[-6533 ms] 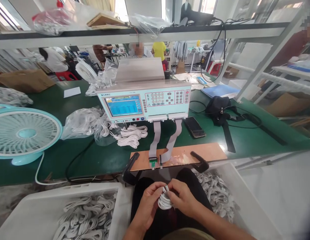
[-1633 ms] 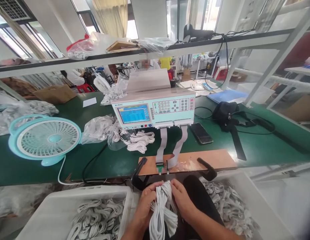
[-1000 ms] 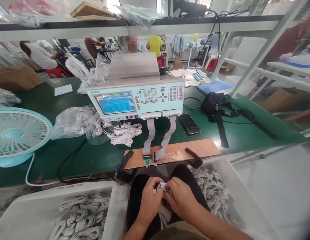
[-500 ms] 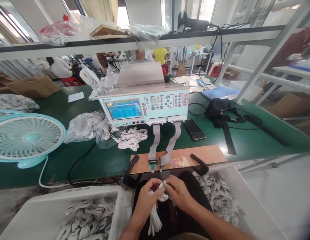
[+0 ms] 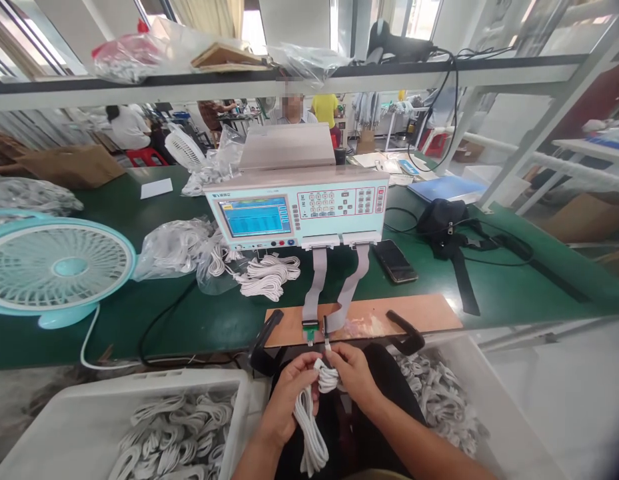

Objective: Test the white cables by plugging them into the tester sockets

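My left hand (image 5: pixel 288 393) is closed around a bundle of white coiled cables (image 5: pixel 309 427) that hangs down over my lap. My right hand (image 5: pixel 353 375) pinches the plug end of one white cable (image 5: pixel 327 379) just below the two connectors (image 5: pixel 316 329) at the front edge of a brown board (image 5: pixel 419 312). Two grey ribbon cables (image 5: pixel 334 287) run from the board up to a pale green tester with a lit blue screen (image 5: pixel 294 207).
White bins of coiled white cables stand at my left (image 5: pixel 89 427) and right (image 5: pixel 494 413). On the green bench (image 5: pixel 209 320) are a turquoise fan (image 5: pixel 54 267), bagged cables (image 5: pixel 174 247), a loose cable pile (image 5: pixel 269 275), a phone (image 5: pixel 395 261) and a black pouch (image 5: pixel 442 220). People work behind.
Both hands have risen with the cable bundle toward the board's connectors. The view has tilted slightly upward.
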Demonstrator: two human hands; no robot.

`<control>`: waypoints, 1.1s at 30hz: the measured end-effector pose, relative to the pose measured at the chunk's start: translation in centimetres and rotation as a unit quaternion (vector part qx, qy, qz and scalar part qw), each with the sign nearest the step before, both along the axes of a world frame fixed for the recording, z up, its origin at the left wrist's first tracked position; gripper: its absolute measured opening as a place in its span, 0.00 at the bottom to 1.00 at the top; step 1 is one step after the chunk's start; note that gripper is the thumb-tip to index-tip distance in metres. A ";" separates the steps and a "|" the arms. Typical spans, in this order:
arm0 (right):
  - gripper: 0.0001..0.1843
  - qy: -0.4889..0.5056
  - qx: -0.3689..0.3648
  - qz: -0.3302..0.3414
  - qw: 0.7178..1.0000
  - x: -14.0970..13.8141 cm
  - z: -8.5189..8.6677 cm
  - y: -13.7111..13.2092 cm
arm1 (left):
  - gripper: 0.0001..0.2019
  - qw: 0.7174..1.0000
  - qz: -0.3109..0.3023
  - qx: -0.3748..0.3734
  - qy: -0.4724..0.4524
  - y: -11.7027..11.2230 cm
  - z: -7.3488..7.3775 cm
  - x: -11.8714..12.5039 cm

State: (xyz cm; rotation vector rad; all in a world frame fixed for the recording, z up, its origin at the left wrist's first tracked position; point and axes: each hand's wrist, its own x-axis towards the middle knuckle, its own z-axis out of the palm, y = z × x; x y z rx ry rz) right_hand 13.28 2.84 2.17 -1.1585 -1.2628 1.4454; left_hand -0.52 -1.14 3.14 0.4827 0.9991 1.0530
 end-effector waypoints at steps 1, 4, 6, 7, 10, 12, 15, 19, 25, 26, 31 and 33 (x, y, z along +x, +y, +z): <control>0.16 0.010 -0.012 0.000 1.000 0.0 0.2 0.1 | 0.15 1.000 -0.008 0.003 -0.020 -0.1 0.0 -0.2; 0.17 0.048 -0.072 0.005 0.996 -0.2 0.7 0.2 | 0.16 0.999 -0.012 0.018 -0.028 -0.3 0.0 -0.3; 0.17 0.075 -0.120 0.003 0.990 -0.3 0.9 0.2 | 0.13 0.999 0.009 0.030 0.008 -0.2 0.1 -0.1; 0.17 0.087 -0.141 -0.001 0.986 -0.4 1.0 0.2 | 0.12 0.999 0.020 0.035 0.031 -0.1 0.2 0.2; 0.17 0.122 -0.180 -0.019 0.976 -0.8 1.1 0.2 | 0.12 0.993 0.040 0.046 0.098 0.5 0.5 0.8; 0.18 0.144 -0.193 -0.026 0.970 -1.0 1.0 0.2 | 0.15 0.987 0.034 0.057 0.147 0.8 0.5 0.9; 0.19 0.166 -0.198 -0.019 0.966 -1.2 0.7 0.3 | 0.18 0.973 0.001 0.080 0.218 1.0 0.2 0.7; 0.20 0.164 -0.195 -0.002 0.967 -1.0 0.6 0.4 | 0.17 0.957 0.021 0.123 0.262 1.1 -0.4 0.3; 0.19 0.135 -0.173 0.020 0.975 -0.7 1.2 0.4 | 0.19 0.935 0.082 0.148 0.311 1.4 -0.7 0.4; 0.19 0.132 -0.168 0.022 0.977 -0.6 1.3 0.4 | 0.18 0.936 0.086 0.144 0.310 1.5 -0.8 0.5; 0.18 0.140 -0.160 0.027 0.977 -0.6 1.5 0.4 | 0.17 0.943 0.121 0.131 0.281 1.4 -1.6 0.9; 0.18 0.145 -0.160 0.032 0.976 -0.6 1.6 0.4 | 0.15 0.943 0.135 0.139 0.270 1.4 -1.8 1.2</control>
